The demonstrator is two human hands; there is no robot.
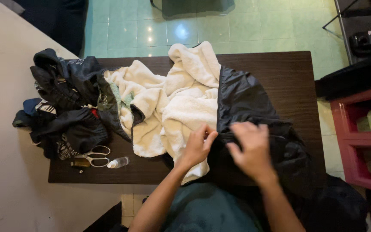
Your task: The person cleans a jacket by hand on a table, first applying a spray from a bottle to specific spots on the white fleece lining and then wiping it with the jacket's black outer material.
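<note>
My left hand (197,146) pinches the edge where the white fleece (181,103) meets the black shell (245,103) of the jacket. My right hand (250,148) lies just beside it on the black cloth, fingers bent and pressing down; it is a little blurred, so I cannot tell if it really grips the cloth or only rests on it. The 2 hands are close together, not touching each other.

The jacket lies spread over the middle of the dark surface (293,73), with the fleece side turned up on the left and the black side on the right. Its near part hangs over the front edge toward my lap.

I think the first risk is that the hanging part pulls the whole jacket down to me if my pinch gets loose, because much cloth is already past the edge. The second risk is on the left: a pile of dark clothes (65,103) touches the fleece, so a strong pull can drag that pile with it. Near the front-left corner I see scissors (96,155) and a small bottle (118,162), just beside the fleece. If the cloth sweeps over them, I judge they can slide off to the floor (151,25), or the scissors can catch in the fleece.
</note>
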